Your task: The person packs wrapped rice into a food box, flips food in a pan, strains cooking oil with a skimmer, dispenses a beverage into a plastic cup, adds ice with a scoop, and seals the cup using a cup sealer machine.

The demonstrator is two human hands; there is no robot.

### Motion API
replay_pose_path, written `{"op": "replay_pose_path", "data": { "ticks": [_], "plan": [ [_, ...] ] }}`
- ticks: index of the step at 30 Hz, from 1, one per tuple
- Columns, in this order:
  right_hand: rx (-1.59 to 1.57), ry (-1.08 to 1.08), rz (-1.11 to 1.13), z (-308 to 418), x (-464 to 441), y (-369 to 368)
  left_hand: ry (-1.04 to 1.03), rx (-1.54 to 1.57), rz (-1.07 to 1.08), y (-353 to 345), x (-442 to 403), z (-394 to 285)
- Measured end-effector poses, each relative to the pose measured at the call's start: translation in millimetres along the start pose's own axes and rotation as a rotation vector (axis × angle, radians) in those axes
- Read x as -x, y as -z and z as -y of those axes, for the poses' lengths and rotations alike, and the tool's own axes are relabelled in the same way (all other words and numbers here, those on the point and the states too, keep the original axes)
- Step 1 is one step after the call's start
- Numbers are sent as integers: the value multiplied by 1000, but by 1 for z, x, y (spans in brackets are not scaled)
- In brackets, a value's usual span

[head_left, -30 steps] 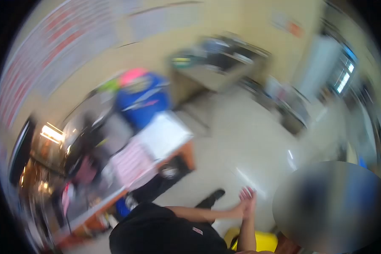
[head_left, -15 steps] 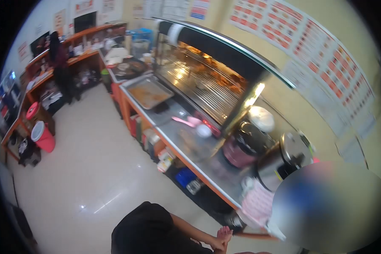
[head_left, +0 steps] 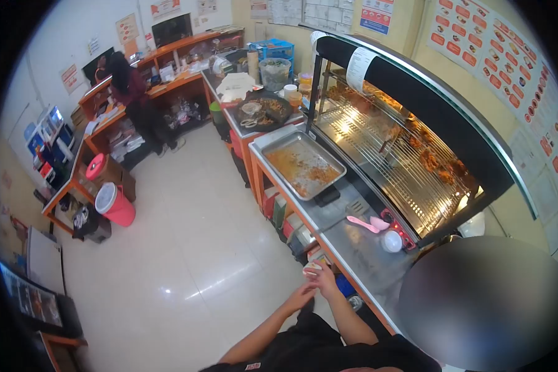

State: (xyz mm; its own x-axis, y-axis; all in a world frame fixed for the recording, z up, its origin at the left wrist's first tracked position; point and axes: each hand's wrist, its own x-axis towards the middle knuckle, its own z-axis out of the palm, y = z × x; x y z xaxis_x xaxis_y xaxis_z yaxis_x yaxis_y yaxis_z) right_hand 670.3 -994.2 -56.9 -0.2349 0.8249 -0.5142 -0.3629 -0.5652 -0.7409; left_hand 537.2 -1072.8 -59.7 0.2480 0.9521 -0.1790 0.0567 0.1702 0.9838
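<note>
My left hand (head_left: pixel 302 295) and my right hand (head_left: pixel 323 281) meet at the bottom centre, beside the counter's front edge. The left fingers touch the right hand and are partly hidden by it. A small white and orange thing (head_left: pixel 312 268) shows at the right hand's fingertips, whose fingers look bent round it; it is too small to name. On the counter (head_left: pixel 378 266) nearby are a pink spoon (head_left: pixel 363 224), a white cup (head_left: pixel 391 242) and a metal tray (head_left: pixel 301 164) with brown residue.
A lit glass warming case (head_left: pixel 403 155) with food stands behind the counter. Farther back are a dark round pan (head_left: pixel 263 111) and a person (head_left: pixel 136 102) at an orange shelf. A pink bin (head_left: pixel 116 208) stands on the left. A blurred oval covers the lower right.
The view has swung left from the sink side to the counter and warming case. My hands, clasped together before, are now higher in view, with the small white and orange thing at the right fingertips.
</note>
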Motion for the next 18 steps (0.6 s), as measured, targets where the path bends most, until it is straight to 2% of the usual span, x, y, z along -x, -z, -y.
{"op": "replay_pose_path", "data": {
  "ticks": [1, 4, 5, 7, 8, 10, 13, 14, 17, 18],
  "plan": [
    [19, -4, 14, 3, -19, -13, 324, 360, -53, 28, -3, -3],
    [45, 32, 45, 17, -86, -34, 335, 308, -137, 125, -6, 102],
    [33, 73, -7, 27, -105, -39, 464, 320, -162, 161, 3, 145],
    [14, 147, -109, 61, -140, -54, 722, -380, -135, 232, 34, 225],
    [154, 255, -180, 75, -164, -55, 870, -453, -123, 260, 54, 238],
    [127, 357, -325, 107, -211, -56, 1079, -90, -338, 309, 79, 229],
    [-27, 602, -298, 183, -238, -84, 1144, 228, -549, 370, 76, 207],
    [-61, 685, -327, 215, -241, -105, 1143, 275, -567, 388, 65, 203],
    [491, 1157, -721, 299, -274, -109, 1138, 364, -550, 441, 28, 195],
    [330, 1210, -738, 341, -261, -134, 1136, 376, -528, 460, 15, 195]
  ]
}}
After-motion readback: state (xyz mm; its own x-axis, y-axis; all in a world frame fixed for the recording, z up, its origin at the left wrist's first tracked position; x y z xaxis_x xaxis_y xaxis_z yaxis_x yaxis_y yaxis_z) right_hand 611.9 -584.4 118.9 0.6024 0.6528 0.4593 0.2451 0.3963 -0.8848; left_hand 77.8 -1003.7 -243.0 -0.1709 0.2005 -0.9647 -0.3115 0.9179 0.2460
